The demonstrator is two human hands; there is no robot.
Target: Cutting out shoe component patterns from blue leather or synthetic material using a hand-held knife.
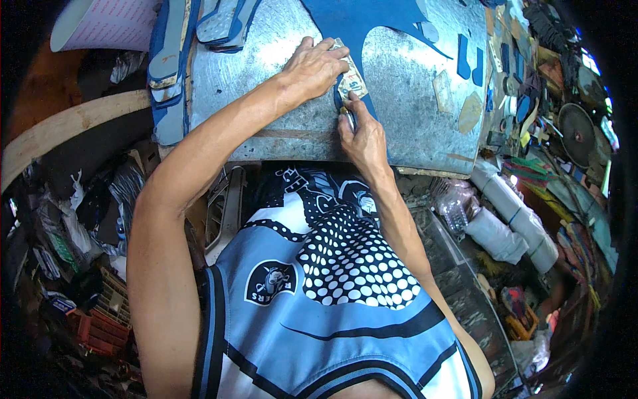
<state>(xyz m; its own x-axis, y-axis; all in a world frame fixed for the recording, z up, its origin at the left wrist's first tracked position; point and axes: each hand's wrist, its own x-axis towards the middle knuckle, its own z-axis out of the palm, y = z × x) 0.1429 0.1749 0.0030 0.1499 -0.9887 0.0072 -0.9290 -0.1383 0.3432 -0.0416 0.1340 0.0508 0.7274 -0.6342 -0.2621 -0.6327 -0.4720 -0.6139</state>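
Note:
A narrow, pale pattern piece (353, 82) with worn markings lies on a blue sheet (345, 20) on the metal-topped table. My left hand (316, 68) rests over its upper left side, fingers stretched out and pressing it down. At the lower end of the pattern, my right hand (364, 136) is closed round a small knife (350, 120). Most of the knife is hidden by my fingers, and its tip cannot be made out. The blue sheet runs from the far edge down beneath both hands.
Blue and grey cut pieces are stacked at the table's left edge (169, 66) and far left (226, 23). Small blue strips (463, 56) and pale pattern pieces (470, 112) lie on the right. A curved wooden beam (73, 130) stands left; wrapped rolls (515, 213) lie at lower right.

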